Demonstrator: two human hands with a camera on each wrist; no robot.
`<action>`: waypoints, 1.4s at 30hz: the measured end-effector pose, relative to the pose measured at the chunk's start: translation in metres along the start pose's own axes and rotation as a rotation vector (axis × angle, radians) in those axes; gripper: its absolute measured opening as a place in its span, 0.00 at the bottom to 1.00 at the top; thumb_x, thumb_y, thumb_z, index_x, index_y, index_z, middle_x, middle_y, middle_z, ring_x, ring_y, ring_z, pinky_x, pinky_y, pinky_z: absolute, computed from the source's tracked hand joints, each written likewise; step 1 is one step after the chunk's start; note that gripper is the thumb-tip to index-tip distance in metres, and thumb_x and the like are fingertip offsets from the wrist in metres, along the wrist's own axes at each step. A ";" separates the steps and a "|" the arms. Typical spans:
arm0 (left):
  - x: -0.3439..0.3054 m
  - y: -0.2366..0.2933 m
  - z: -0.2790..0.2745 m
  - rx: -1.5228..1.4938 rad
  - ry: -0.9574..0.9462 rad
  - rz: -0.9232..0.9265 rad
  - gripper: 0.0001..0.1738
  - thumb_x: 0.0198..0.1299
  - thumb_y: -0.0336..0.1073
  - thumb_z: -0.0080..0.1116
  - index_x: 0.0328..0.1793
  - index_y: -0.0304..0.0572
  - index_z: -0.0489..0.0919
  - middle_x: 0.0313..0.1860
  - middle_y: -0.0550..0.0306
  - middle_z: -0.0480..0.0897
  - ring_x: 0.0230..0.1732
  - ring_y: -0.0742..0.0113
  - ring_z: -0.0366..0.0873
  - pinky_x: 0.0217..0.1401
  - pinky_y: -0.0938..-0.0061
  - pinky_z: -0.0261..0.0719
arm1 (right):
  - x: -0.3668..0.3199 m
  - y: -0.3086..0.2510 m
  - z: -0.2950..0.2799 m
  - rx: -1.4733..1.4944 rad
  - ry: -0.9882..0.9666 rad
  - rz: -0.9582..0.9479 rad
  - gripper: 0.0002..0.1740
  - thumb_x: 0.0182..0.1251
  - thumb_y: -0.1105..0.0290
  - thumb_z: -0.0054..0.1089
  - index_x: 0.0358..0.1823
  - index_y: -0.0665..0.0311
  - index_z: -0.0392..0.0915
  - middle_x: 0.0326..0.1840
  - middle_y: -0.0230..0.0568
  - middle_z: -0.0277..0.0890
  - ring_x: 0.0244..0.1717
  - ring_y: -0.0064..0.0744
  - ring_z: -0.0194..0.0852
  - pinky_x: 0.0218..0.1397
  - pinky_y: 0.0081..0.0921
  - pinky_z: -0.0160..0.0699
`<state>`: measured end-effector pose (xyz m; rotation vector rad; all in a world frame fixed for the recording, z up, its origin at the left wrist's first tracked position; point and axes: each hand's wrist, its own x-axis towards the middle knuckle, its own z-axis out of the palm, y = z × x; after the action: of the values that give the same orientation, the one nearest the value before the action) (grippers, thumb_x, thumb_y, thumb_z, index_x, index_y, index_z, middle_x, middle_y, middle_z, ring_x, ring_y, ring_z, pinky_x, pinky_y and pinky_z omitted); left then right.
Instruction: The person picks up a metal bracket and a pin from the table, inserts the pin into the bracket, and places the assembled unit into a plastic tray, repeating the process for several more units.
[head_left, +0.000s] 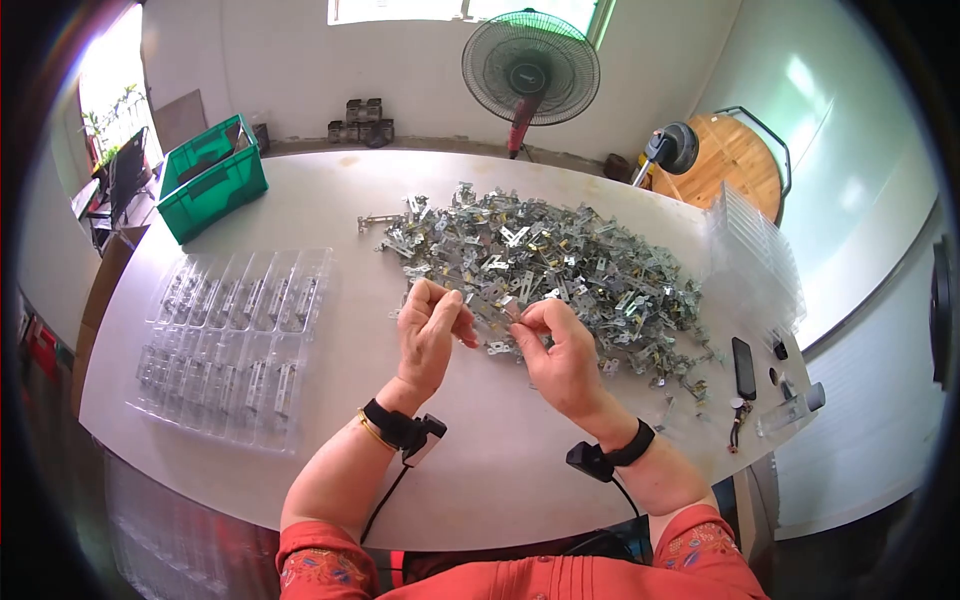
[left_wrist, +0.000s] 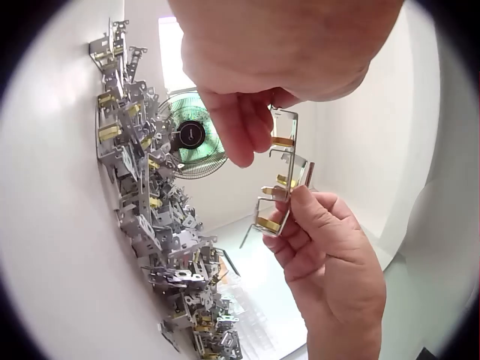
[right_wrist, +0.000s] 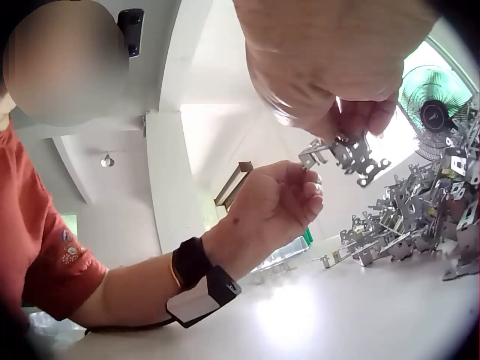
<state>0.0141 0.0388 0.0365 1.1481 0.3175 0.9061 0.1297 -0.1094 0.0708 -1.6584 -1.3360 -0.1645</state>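
Grey metal with brass-coloured inserts sits between my fingertips: I have brackets [left_wrist: 283, 142] raised off the table [head_left: 500, 480], at the near edge of the pile [head_left: 545, 265]. My right hand [head_left: 563, 360] is clamped on them, thumb and fingers pinching the lower end as the left wrist view shows it, with more than one piece overlapping there; the exact count I cannot tell. My left hand [head_left: 425, 345] has its fingers curled in and its tips together on the other end, so the brackets bridge my two hands. Loose pieces like these make up the pile, tangled and lying at every angle just beyond my knuckles. Left of the pile, well apart from it, a clear tray [head_left: 322, 300] has bracket pieces standing in rows in its compartments, and farther left and back stands a green crate [head_left: 225, 208]. Behind the pile rises a fan [head_left: 530, 75]. Right of the pile are a stack [head_left: 755, 265] of clear plastic and, nearer me, a dark phone [head_left: 743, 368] lying flat.
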 end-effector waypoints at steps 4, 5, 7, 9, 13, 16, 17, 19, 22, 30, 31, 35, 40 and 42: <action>0.004 0.001 -0.004 -0.021 -0.022 -0.044 0.09 0.73 0.34 0.53 0.41 0.38 0.70 0.29 0.53 0.81 0.23 0.68 0.80 0.27 0.71 0.85 | 0.008 0.003 -0.001 0.030 -0.034 -0.072 0.09 0.66 0.77 0.68 0.40 0.65 0.74 0.37 0.40 0.78 0.36 0.34 0.78 0.40 0.29 0.77; 0.004 -0.001 -0.007 -0.022 -0.018 -0.045 0.09 0.73 0.34 0.53 0.41 0.38 0.70 0.29 0.53 0.81 0.23 0.68 0.80 0.27 0.71 0.85 | 0.010 0.000 0.000 0.135 -0.030 0.048 0.08 0.69 0.75 0.67 0.41 0.65 0.74 0.38 0.36 0.79 0.36 0.26 0.76 0.40 0.24 0.76; 0.008 -0.009 -0.011 -0.001 -0.049 -0.050 0.09 0.73 0.35 0.54 0.41 0.38 0.70 0.29 0.53 0.81 0.23 0.68 0.80 0.27 0.71 0.84 | 0.014 0.001 0.001 0.238 -0.022 0.173 0.07 0.71 0.72 0.66 0.41 0.65 0.75 0.38 0.32 0.79 0.35 0.18 0.73 0.41 0.20 0.74; 0.010 -0.013 -0.014 0.009 -0.060 -0.054 0.09 0.73 0.35 0.54 0.41 0.38 0.70 0.30 0.53 0.81 0.24 0.68 0.80 0.27 0.71 0.84 | 0.020 0.008 0.003 0.256 -0.116 0.282 0.07 0.73 0.70 0.65 0.41 0.64 0.76 0.34 0.25 0.77 0.34 0.13 0.69 0.37 0.18 0.70; 0.010 -0.016 -0.017 0.045 -0.044 -0.056 0.10 0.74 0.35 0.54 0.41 0.38 0.70 0.29 0.53 0.81 0.24 0.68 0.80 0.27 0.73 0.84 | 0.026 0.012 0.006 0.226 -0.227 0.359 0.07 0.73 0.69 0.65 0.41 0.63 0.77 0.30 0.22 0.74 0.32 0.11 0.68 0.34 0.16 0.68; 0.010 -0.016 -0.018 0.069 -0.066 -0.059 0.10 0.74 0.35 0.54 0.40 0.37 0.70 0.29 0.54 0.80 0.25 0.69 0.80 0.28 0.74 0.83 | 0.032 0.017 0.007 0.201 -0.295 0.461 0.09 0.71 0.66 0.65 0.39 0.64 0.78 0.29 0.30 0.80 0.31 0.17 0.74 0.36 0.21 0.74; 0.010 -0.016 -0.017 0.068 -0.062 -0.065 0.10 0.74 0.35 0.54 0.40 0.37 0.70 0.29 0.54 0.80 0.25 0.69 0.80 0.28 0.74 0.83 | 0.033 0.020 0.008 0.240 -0.326 0.466 0.09 0.71 0.66 0.65 0.39 0.65 0.78 0.30 0.30 0.81 0.32 0.16 0.75 0.36 0.21 0.74; 0.009 -0.013 -0.015 0.108 -0.090 -0.039 0.10 0.74 0.34 0.54 0.40 0.37 0.70 0.29 0.54 0.81 0.25 0.70 0.80 0.28 0.75 0.82 | 0.032 0.028 0.013 0.334 -0.340 0.473 0.09 0.70 0.67 0.66 0.39 0.66 0.78 0.31 0.30 0.81 0.33 0.15 0.76 0.37 0.19 0.75; 0.009 -0.012 -0.017 0.174 -0.111 -0.028 0.09 0.74 0.33 0.54 0.39 0.37 0.71 0.29 0.54 0.81 0.25 0.71 0.79 0.27 0.77 0.81 | 0.032 0.035 0.017 0.472 -0.290 0.499 0.08 0.70 0.69 0.67 0.39 0.65 0.78 0.33 0.29 0.82 0.34 0.15 0.76 0.39 0.18 0.76; 0.008 -0.014 -0.016 0.172 -0.152 -0.017 0.09 0.74 0.33 0.55 0.40 0.37 0.71 0.30 0.56 0.80 0.26 0.72 0.79 0.28 0.77 0.80 | 0.032 0.031 0.009 0.432 -0.341 0.543 0.06 0.72 0.71 0.64 0.42 0.64 0.77 0.35 0.28 0.80 0.39 0.15 0.78 0.45 0.17 0.76; 0.008 -0.013 -0.015 0.165 -0.158 -0.020 0.09 0.74 0.33 0.56 0.40 0.37 0.71 0.30 0.57 0.80 0.26 0.72 0.79 0.28 0.78 0.80 | 0.032 0.033 0.008 0.403 -0.368 0.538 0.06 0.73 0.71 0.64 0.42 0.64 0.77 0.35 0.28 0.80 0.39 0.15 0.78 0.44 0.16 0.76; 0.006 -0.010 -0.013 0.175 -0.171 -0.027 0.09 0.74 0.33 0.56 0.41 0.38 0.72 0.30 0.57 0.79 0.26 0.73 0.79 0.28 0.78 0.80 | 0.029 0.035 0.011 0.432 -0.334 0.507 0.07 0.71 0.71 0.66 0.39 0.65 0.77 0.33 0.29 0.81 0.33 0.13 0.74 0.37 0.16 0.74; 0.007 -0.008 -0.013 0.200 -0.174 -0.020 0.08 0.74 0.33 0.55 0.41 0.39 0.72 0.29 0.58 0.79 0.26 0.74 0.78 0.29 0.79 0.79 | 0.028 0.025 0.012 0.496 -0.269 0.523 0.07 0.71 0.72 0.66 0.39 0.64 0.76 0.33 0.27 0.79 0.33 0.13 0.73 0.37 0.15 0.73; 0.007 -0.007 -0.013 0.192 -0.183 -0.012 0.08 0.74 0.33 0.55 0.41 0.39 0.72 0.29 0.59 0.79 0.26 0.74 0.78 0.29 0.79 0.79 | 0.028 0.025 0.012 0.518 -0.254 0.535 0.07 0.71 0.72 0.66 0.40 0.64 0.76 0.33 0.27 0.79 0.33 0.13 0.73 0.37 0.15 0.73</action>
<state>0.0132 0.0514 0.0265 1.3947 0.2651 0.7658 0.1555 -0.0796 0.0673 -1.5470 -0.9536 0.6717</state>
